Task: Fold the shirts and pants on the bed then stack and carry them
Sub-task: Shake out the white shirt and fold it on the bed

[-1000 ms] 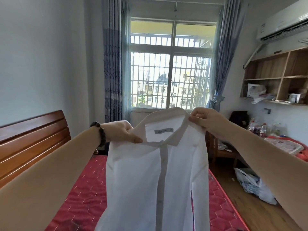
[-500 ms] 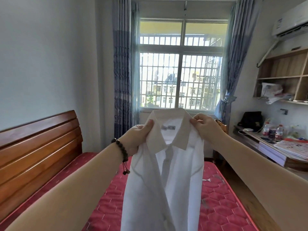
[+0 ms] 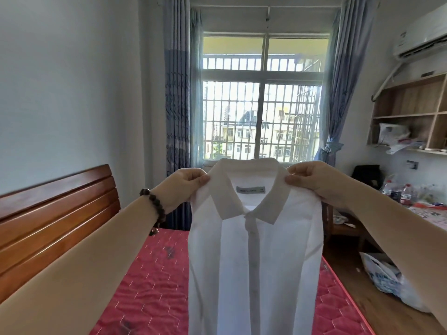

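Both hands now pinch the white button-front collared shirt [image 3: 256, 250] at its shoulders, the left hand [image 3: 180, 187] and the right hand [image 3: 314, 182] level either side of the collar, where half a second ago the shirt hung bunched and twisted. It hangs squared at frame centre over the red quilted bed [image 3: 154, 293], ready, I judge, for laying flat. Hem and sleeves are cut off below; no pants show.

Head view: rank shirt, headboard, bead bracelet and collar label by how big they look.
1. Shirt, though held close to the camera, so unsure against the headboard.
2. Headboard.
3. Bead bracelet.
4. Collar label.
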Tool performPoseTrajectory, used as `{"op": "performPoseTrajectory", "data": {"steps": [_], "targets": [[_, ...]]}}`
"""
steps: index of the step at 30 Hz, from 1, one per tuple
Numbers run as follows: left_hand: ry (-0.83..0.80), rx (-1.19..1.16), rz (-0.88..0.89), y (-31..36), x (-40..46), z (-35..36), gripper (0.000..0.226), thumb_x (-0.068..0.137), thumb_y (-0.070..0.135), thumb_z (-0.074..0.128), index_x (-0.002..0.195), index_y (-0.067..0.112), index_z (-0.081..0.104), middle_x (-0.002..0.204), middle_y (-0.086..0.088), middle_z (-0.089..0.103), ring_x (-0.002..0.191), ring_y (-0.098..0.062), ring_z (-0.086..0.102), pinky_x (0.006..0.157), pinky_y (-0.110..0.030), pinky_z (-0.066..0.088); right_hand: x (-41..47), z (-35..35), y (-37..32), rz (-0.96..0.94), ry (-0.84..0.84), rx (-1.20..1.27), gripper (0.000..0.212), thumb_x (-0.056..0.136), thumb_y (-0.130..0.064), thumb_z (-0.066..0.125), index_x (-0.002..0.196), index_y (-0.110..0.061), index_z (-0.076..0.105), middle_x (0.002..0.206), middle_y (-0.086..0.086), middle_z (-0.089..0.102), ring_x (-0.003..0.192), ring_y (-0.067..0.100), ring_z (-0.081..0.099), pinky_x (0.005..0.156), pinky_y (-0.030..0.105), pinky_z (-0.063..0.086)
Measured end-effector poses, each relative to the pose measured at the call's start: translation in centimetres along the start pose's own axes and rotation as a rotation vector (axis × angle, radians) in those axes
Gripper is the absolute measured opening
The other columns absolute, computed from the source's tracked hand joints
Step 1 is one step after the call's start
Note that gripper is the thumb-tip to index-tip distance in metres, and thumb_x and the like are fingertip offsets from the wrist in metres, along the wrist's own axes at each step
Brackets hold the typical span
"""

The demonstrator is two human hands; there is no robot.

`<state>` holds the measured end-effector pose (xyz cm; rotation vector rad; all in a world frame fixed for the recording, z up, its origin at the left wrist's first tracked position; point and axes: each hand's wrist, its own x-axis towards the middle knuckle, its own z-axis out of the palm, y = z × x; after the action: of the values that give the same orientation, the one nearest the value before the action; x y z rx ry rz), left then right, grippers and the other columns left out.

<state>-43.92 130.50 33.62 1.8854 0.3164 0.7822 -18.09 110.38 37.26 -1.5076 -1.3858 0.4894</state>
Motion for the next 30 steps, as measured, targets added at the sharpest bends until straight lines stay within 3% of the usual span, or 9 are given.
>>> {"op": "performPoseTrajectory", "data": {"steps": [5,9,13,17,20,22,26,28,30], "targets": [[-0.037,0.111,0.036,0.7,0.1,0.7,0.019,0.086,0.036,0.064,0.076,0.020,0.065,0.070,0.000,0.065,0.061,-0.014,0.056,0.053,-0.022,0.046,-0.2,-0.7,-0.7,0.022,0.021,-0.097,0.040,0.063,-0.048,0.080,0.085,-0.016,0.071,0.090,0.011,0.074,0.077,0.028,0.071,0.071,0.039,0.059],[-0.139,0.337,0.010,1.8,-0.2,0.8,0.023,0.076,0.045,0.073,0.081,0.023,0.074,0.073,-0.006,0.068,0.064,-0.010,0.060,0.060,-0.022,0.049,-0.5,0.3,-0.8,0.012,0.204,-0.339,0.032,0.076,-0.046,0.074,0.072,-0.016,0.063,0.068,0.001,0.071,0.058,0.013,0.064,0.056,0.027,0.051],[0.284,0.380,0.121,1.3,0.9,3.9,0.030,0.081,0.028,0.074,0.065,0.004,0.067,0.053,0.002,0.049,0.050,-0.012,0.041,0.051,-0.024,0.039,-0.2,2.9,-0.9,-0.118,0.444,-0.510,0.028,0.086,-0.032,0.068,0.071,-0.012,0.056,0.066,0.002,0.059,0.061,0.017,0.049,0.064,0.031,0.039],[0.454,0.374,0.145,2.0,1.2,7.7,0.015,0.086,0.028,0.066,0.076,0.018,0.070,0.066,0.008,0.067,0.057,-0.013,0.062,0.048,-0.016,0.051,0.0,6.3,-1.5,-0.171,0.541,-0.472,0.023,0.087,-0.022,0.064,0.075,-0.007,0.051,0.073,0.006,0.058,0.067,0.020,0.048,0.062,0.032,0.038],[0.475,0.237,0.144,2.5,1.3,9.2,0.018,0.084,0.026,0.065,0.071,0.016,0.071,0.070,-0.007,0.071,0.064,-0.027,0.067,0.058,-0.037,0.057,0.4,8.4,-1.9,-0.138,0.578,-0.420,0.019,0.086,-0.019,0.061,0.074,-0.010,0.050,0.068,-0.001,0.051,0.063,0.014,0.044,0.056,0.021,0.033],[0.441,0.186,0.149,2.9,1.2,9.7,0.020,0.086,0.027,0.063,0.075,0.014,0.074,0.072,-0.009,0.072,0.061,-0.023,0.064,0.061,-0.037,0.056,0.6,9.3,-2.1,-0.089,0.556,-0.305,0.020,0.086,-0.023,0.063,0.077,-0.006,0.056,0.071,0.000,0.056,0.065,0.014,0.048,0.057,0.023,0.036],[0.308,0.198,0.170,3.1,0.7,9.6,0.033,0.096,0.036,0.051,0.089,0.010,0.072,0.081,-0.008,0.070,0.074,-0.016,0.063,0.076,-0.040,0.053,0.6,10.1,-2.6,-0.028,0.435,0.009,0.022,0.090,-0.022,0.060,0.075,-0.008,0.063,0.069,0.001,0.059,0.064,0.014,0.051,0.061,0.028,0.042],[0.228,0.204,0.188,3.1,0.3,9.5,0.030,0.092,0.037,0.057,0.095,0.009,0.068,0.089,-0.010,0.069,0.078,-0.014,0.061,0.079,-0.036,0.052,0.7,9.9,-2.9,-0.002,0.338,0.208,0.022,0.093,-0.014,0.055,0.074,-0.009,0.065,0.069,0.005,0.059,0.064,0.018,0.053,0.063,0.030,0.047],[0.198,0.220,0.195,2.8,0.1,9.3,0.032,0.080,0.030,0.074,0.101,0.009,0.064,0.091,-0.001,0.068,0.080,-0.010,0.062,0.074,-0.022,0.051,0.8,9.5,-3.1,0.000,0.261,0.315,0.024,0.095,-0.010,0.052,0.077,-0.005,0.068,0.073,0.010,0.065,0.064,0.020,0.058,0.062,0.027,0.051]]}}
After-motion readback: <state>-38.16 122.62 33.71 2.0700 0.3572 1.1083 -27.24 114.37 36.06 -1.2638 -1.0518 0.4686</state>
